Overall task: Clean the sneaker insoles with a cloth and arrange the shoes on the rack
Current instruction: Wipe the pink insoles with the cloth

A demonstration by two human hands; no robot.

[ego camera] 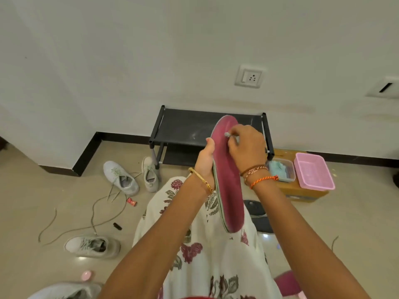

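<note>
Maroon insole (228, 182) gripped by left hand (206, 160), right hand (248, 145) pressing its top.

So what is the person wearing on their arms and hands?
Both arms are bare, with no sleeves. The left wrist has a thin gold bangle. The right wrist has a twisted copper-coloured bracelet, a dark thread beside it, and an orange braided thread band. I can't see any rings.

My single head camera looks forward and down from close above the lap toward the black shoe rack (185, 128) against the wall.
</note>
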